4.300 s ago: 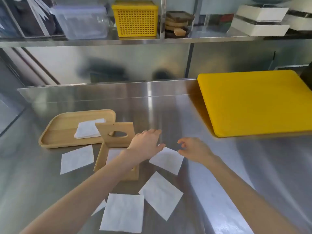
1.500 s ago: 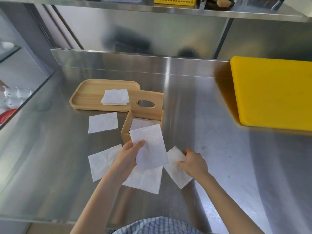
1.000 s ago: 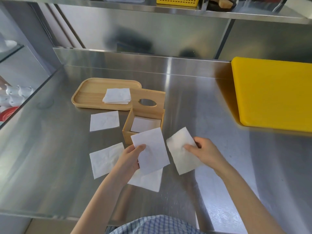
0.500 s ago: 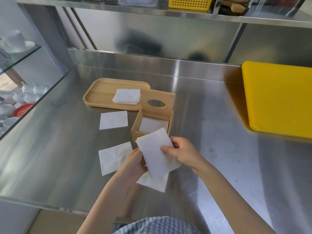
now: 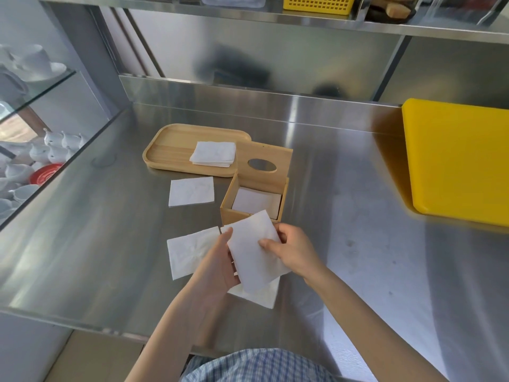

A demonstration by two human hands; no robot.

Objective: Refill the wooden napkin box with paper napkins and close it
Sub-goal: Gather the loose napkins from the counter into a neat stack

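Observation:
The wooden napkin box stands open on the steel counter, a white napkin lying inside. Its lid with an oval hole leans upright behind it. Just in front of the box, my left hand and my right hand together hold white paper napkins, stacked, above the counter. Loose napkins lie on the counter: one left of my hands, one under them, one left of the box. A small stack of napkins rests on the wooden tray.
A large yellow cutting board lies at the right. A steel backsplash and shelf with a yellow basket stand behind. White cups and dishes sit on lower glass shelves at the left. The counter's front edge runs near my body.
My right hand lifted a napkin off the counter and brought it left onto the napkin in my left hand. Both hands now hold the stack together.

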